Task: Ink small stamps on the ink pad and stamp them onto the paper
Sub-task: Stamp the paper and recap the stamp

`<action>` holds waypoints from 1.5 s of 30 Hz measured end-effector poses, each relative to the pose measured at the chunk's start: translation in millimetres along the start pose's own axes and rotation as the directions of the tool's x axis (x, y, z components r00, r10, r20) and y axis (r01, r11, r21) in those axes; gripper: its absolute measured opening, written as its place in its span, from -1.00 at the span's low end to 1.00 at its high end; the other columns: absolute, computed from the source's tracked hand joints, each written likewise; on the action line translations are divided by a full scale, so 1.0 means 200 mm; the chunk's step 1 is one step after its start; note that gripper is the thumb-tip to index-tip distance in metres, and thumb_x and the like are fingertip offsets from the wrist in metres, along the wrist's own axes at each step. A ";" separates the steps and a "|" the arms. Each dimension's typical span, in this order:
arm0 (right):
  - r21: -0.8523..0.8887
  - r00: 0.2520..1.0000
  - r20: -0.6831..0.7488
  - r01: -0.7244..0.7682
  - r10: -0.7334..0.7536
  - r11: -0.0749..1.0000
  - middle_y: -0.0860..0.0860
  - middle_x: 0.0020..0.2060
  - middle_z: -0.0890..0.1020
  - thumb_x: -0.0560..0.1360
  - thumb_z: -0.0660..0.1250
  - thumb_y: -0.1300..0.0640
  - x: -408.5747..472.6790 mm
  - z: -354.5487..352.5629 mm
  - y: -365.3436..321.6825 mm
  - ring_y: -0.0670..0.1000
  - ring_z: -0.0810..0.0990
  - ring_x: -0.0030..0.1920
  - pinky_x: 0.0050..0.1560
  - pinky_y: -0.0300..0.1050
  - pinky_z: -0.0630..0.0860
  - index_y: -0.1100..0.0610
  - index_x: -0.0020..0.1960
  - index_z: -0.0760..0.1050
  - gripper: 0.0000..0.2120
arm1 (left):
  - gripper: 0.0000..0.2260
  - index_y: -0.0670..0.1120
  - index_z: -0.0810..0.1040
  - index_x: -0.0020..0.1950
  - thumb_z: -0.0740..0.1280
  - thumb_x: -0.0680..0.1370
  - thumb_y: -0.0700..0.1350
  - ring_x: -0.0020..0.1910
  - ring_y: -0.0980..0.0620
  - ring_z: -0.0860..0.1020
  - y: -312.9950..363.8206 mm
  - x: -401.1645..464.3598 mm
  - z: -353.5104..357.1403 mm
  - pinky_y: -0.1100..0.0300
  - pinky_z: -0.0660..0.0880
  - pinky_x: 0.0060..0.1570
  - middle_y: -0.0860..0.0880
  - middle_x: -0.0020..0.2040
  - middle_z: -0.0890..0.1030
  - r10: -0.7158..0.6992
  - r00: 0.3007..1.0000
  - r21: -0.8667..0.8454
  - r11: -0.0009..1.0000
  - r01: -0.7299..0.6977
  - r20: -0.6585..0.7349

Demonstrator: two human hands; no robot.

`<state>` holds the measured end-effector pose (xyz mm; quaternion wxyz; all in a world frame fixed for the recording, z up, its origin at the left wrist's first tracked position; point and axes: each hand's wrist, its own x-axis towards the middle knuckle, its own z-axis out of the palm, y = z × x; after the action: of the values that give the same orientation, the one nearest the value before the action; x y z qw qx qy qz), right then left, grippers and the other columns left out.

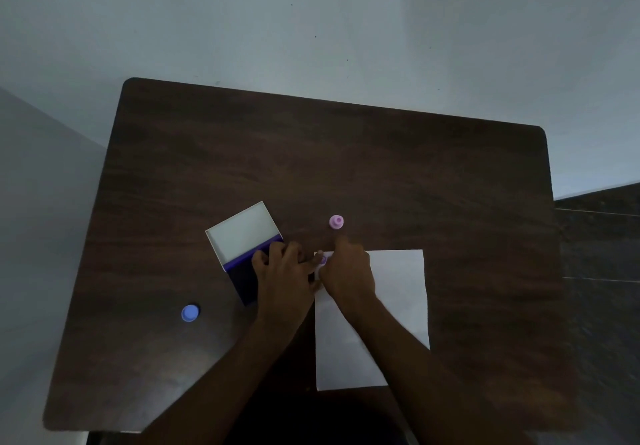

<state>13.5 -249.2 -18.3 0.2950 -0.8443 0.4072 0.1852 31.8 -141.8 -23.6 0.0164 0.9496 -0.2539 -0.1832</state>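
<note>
A white sheet of paper [398, 292] lies on the dark wooden table [346, 153], right of centre. At the sheet's top left corner my right hand [348, 273] is closed around a small purple stamp [323, 260], of which only a sliver shows between the fingers. To the left of the paper sits an ink pad [242, 273], its white lid [242, 233] flipped up. My left hand [284, 271] lies over the dark pad with fingers spread, one fingertip reaching to the paper's corner beside the stamp. A pink stamp [336, 221] stands just beyond the paper.
A round blue stamp or cap [190, 313] lies on the table near the left front. The table's far edge meets a pale wall [311, 28]. A dark tiled floor [602, 236] shows past the right edge.
</note>
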 end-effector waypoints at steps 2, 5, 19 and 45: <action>0.008 1.000 -0.003 -0.004 0.004 1.000 0.05 -0.02 0.65 0.42 0.44 0.06 0.00 0.00 0.00 0.03 0.62 -0.07 -0.15 -0.22 0.41 0.11 0.09 0.51 -0.72 | -0.60 0.18 0.46 0.24 0.32 0.44 0.25 0.24 -0.12 0.38 0.00 0.00 -0.01 -0.12 0.22 0.23 -0.02 0.23 0.50 -0.001 1.000 0.009 1.000 0.001 0.006; 0.011 1.000 -0.008 -0.001 0.001 1.000 0.06 -0.03 0.66 0.43 0.43 0.06 0.00 0.01 0.01 0.03 0.63 -0.08 -0.12 -0.19 0.48 0.11 0.08 0.51 -0.74 | -0.60 0.17 0.48 0.22 0.36 0.42 0.24 0.23 -0.13 0.39 0.01 0.00 -0.01 -0.12 0.23 0.23 -0.04 0.22 0.52 -0.002 1.000 -0.001 1.000 0.002 -0.003; 0.026 1.000 -0.017 -0.009 0.009 1.000 0.05 -0.01 0.66 0.43 0.42 0.04 0.01 0.02 0.01 0.03 0.62 -0.05 -0.13 -0.20 0.43 0.10 0.09 0.50 -0.72 | -0.61 0.11 0.54 0.15 0.43 0.37 0.19 0.20 -0.15 0.43 0.03 0.00 -0.01 -0.15 0.27 0.22 -0.05 0.17 0.55 -0.020 1.000 0.000 1.000 0.020 -0.006; 0.480 0.972 -0.041 -0.186 0.233 0.857 0.02 -0.29 0.66 0.43 0.41 -0.05 -0.38 -0.13 0.34 -0.05 0.64 -0.37 -0.23 -0.14 0.62 0.10 -0.02 0.59 -0.76 | -0.45 0.13 0.47 0.24 0.40 0.32 0.31 0.19 -0.12 0.38 0.08 0.00 -0.03 -0.10 0.28 0.16 -0.05 0.16 0.49 0.046 0.994 0.076 0.996 -0.053 0.095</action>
<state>-84.3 -255.5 20.2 0.4498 -0.7054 0.5433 0.0699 25.4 -156.3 -16.5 -0.0280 0.9334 -0.2846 -0.2168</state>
